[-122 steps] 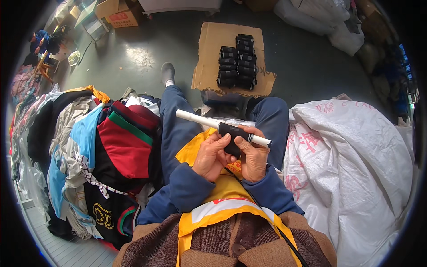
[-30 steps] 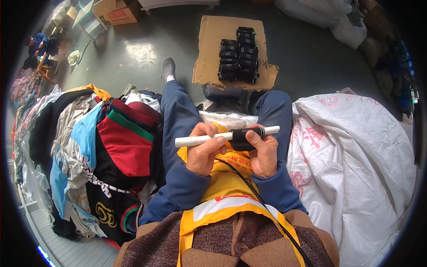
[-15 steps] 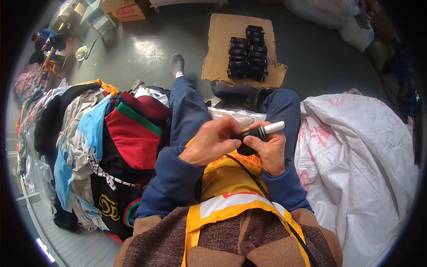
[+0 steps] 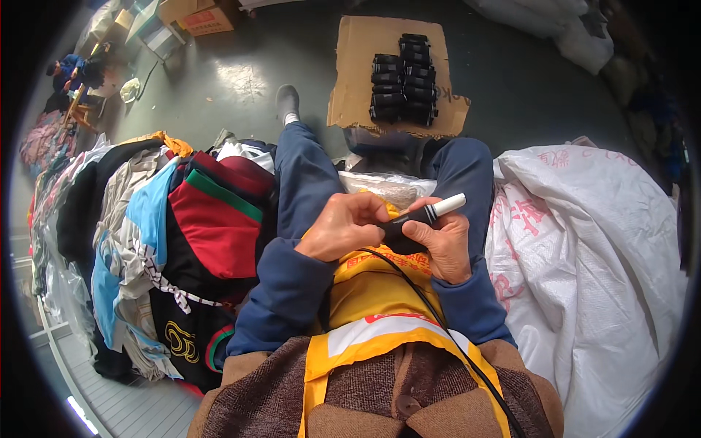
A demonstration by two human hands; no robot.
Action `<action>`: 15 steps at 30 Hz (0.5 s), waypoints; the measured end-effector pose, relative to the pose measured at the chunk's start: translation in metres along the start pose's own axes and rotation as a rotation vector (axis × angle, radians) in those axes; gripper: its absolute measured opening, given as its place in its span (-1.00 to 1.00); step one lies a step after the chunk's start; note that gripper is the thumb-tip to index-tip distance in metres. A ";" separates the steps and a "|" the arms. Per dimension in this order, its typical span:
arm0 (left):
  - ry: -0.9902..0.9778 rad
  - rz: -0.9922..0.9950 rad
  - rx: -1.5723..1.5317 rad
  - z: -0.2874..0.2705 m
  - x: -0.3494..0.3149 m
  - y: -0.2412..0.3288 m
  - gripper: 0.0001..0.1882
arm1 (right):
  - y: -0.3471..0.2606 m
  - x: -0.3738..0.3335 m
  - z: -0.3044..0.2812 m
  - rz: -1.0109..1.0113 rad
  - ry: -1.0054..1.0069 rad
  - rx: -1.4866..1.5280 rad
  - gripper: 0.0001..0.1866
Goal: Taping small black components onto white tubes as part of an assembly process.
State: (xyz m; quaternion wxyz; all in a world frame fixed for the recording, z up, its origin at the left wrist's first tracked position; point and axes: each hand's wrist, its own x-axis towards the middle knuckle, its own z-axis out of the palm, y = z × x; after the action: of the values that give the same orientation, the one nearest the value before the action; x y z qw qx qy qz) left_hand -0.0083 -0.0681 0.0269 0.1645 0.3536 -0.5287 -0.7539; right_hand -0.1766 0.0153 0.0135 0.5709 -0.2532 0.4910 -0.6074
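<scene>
Over my lap, both hands hold a dark knitted piece (image 4: 414, 218), black with white stripes near one end. A smooth white rod-like end (image 4: 449, 204) sticks out past the stripes, up and to the right. My right hand (image 4: 447, 248) is closed round the striped end, thumb on top. My left hand (image 4: 337, 228) pinches the other end of the black piece, its fingertips partly hidden by the hand. Ahead on the floor, several similar black bundles with pale stripes (image 4: 404, 80) lie stacked in two columns on a flat cardboard sheet (image 4: 352, 66).
A heap of mixed clothing (image 4: 215, 219) rises close on my left. To my right bulges a large white woven sack (image 4: 584, 270) with red markings. A plastic bag (image 4: 387, 191) sits between my knees. Cardboard boxes (image 4: 201, 16) stand far left, and a person (image 4: 69, 69) is beyond the heap.
My left hand has drawn a little to the left, and more of the black piece shows stretched between the hands. The white rod end has tilted slightly upward.
</scene>
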 end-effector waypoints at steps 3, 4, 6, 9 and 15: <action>-0.016 -0.120 -0.097 -0.014 -0.009 0.002 -0.77 | 0.001 0.000 0.001 0.000 -0.024 -0.007 -0.73; -0.022 -0.125 -0.083 -0.021 -0.010 -0.005 -0.75 | 0.002 0.000 0.001 0.009 -0.024 0.012 -0.73; -0.023 -0.135 -0.038 -0.025 -0.011 -0.005 -0.72 | -0.001 0.001 0.000 0.029 -0.022 0.040 -0.73; 0.029 0.015 -0.172 -0.007 -0.006 0.009 -0.76 | 0.000 0.002 -0.001 0.041 0.004 0.051 -0.73; -0.055 -0.084 -0.090 -0.010 0.000 -0.006 -0.84 | 0.008 0.003 -0.004 0.044 0.033 0.047 -0.74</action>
State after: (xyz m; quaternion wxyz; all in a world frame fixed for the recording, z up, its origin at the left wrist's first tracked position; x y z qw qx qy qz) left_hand -0.0006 -0.0723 0.0195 0.1338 0.3469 -0.4832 -0.7926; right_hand -0.1776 0.0145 0.0044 0.5819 -0.2187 0.4912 -0.6102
